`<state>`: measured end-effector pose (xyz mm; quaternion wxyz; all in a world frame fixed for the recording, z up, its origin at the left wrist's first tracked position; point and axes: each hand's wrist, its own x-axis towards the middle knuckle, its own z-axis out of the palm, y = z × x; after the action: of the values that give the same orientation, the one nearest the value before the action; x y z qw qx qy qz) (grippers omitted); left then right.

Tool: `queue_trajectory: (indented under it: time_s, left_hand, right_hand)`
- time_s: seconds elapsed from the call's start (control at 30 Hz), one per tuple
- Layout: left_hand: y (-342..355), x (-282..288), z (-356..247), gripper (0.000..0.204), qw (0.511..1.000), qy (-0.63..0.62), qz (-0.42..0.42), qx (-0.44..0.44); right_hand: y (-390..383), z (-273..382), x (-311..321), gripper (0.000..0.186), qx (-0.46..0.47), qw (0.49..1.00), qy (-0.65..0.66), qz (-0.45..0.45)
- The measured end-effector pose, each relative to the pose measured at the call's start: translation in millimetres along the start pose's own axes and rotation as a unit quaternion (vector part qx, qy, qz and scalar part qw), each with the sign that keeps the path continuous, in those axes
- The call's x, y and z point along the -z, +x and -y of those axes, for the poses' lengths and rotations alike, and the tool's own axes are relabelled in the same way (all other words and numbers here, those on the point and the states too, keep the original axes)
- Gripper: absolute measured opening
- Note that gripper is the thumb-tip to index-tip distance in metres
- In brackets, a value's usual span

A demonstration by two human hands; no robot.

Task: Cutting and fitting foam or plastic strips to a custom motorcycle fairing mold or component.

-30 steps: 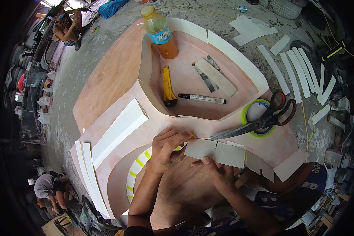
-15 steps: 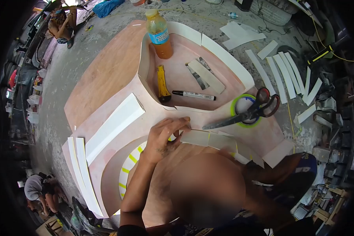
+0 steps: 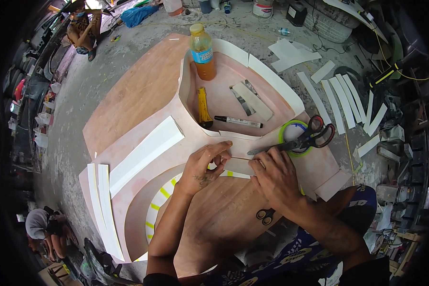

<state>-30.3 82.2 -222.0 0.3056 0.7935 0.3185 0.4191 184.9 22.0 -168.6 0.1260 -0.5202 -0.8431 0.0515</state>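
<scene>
A large pinkish curved panel (image 3: 143, 176) lies in front of me, with a round cut-out whose inner wall has white strips and yellow tape marks. My left hand (image 3: 207, 164) has its fingers bent at the cut-out's upper rim, pinching the end of a pale strip (image 3: 240, 165). Farther right along the same strip, my right hand (image 3: 277, 178) grips it with curled fingers. Large scissors (image 3: 302, 142) rest across a green tape roll (image 3: 287, 127) just beyond the right hand. Smaller scissors (image 3: 265, 216) show only their handles below the right wrist.
The panel's recess holds an orange-filled bottle (image 3: 204, 55), yellow cutter (image 3: 204, 107), marker (image 3: 238, 122) and pale strips (image 3: 252, 100). White strips (image 3: 145, 155) lie on the panel's left; several more (image 3: 340, 100) are on the floor. One person (image 3: 83, 31) squats far left, another (image 3: 47, 233) near left.
My right hand, blurred low over the cut-out before, has moved up to the strip at the rim. The small scissors now show beneath it. My left hand stays at the rim.
</scene>
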Motion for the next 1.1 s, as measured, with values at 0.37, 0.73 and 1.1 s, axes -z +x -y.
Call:
queue_trajectory:
  time_s: [0.37, 0.73, 1.1]
  left_hand:
    - [3, 7, -1, 0.057, 0.999, -0.025, 0.009, -0.023]
    - [3, 3, 0, 0.054, 1.0, -0.001, 0.004, -0.015]
    - [3, 2, 2, 0.055, 1.0, 0.003, 0.006, -0.017]
  right_hand:
    - [4, -5, 1, 0.019, 0.022, 0.998, 0.053, -0.03]
    - [7, -2, -4, 0.019, -0.028, 0.997, 0.069, -0.006]
    - [8, -2, -2, 0.017, -0.03, 0.998, 0.058, -0.021]
